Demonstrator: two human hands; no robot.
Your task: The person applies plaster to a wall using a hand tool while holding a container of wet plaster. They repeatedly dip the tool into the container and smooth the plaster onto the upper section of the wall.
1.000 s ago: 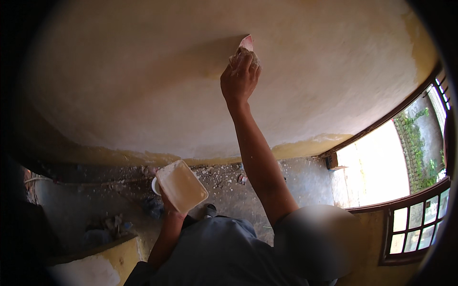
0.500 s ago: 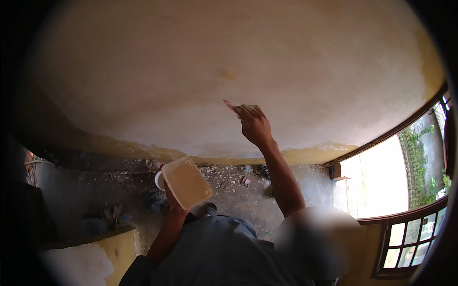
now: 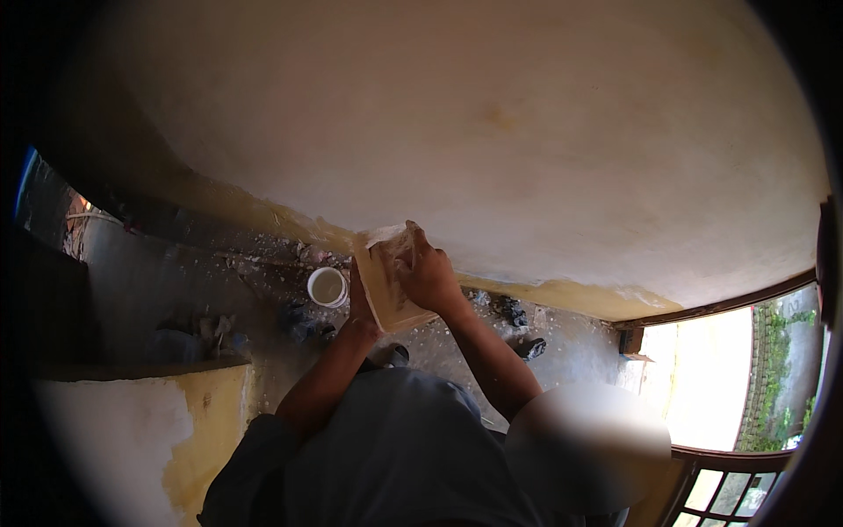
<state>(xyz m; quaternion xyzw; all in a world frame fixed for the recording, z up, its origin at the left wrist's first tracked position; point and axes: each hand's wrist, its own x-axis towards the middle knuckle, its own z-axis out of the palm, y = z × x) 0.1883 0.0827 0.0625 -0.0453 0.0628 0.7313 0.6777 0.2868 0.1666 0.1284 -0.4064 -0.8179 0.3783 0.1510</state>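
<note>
My left hand [image 3: 360,301] grips the left side of a tan rectangular plastic tub [image 3: 385,294], held tilted in front of me beside the wall. Over the tub's right side is my right hand [image 3: 430,277], its fingers closed around a flat scraper that is mostly hidden by the hand and blurred. Whitish paste shows near the tub's far edge. In front of me rises a wall [image 3: 562,184] with a broad pale coating, yellow paint showing along its bottom and in a faint patch.
A white bucket [image 3: 328,287] stands on the floor left of the tub. Debris litters the wall's foot, with dark crumpled items [image 3: 509,310] to the right. A low yellow-and-white wall [image 3: 206,413] is at lower left, a bright doorway [image 3: 702,369] at right.
My right hand has come down from the wall with the scraper to the tub. The tub has shifted slightly right and up and tilted. The view has turned, showing more of the bucket.
</note>
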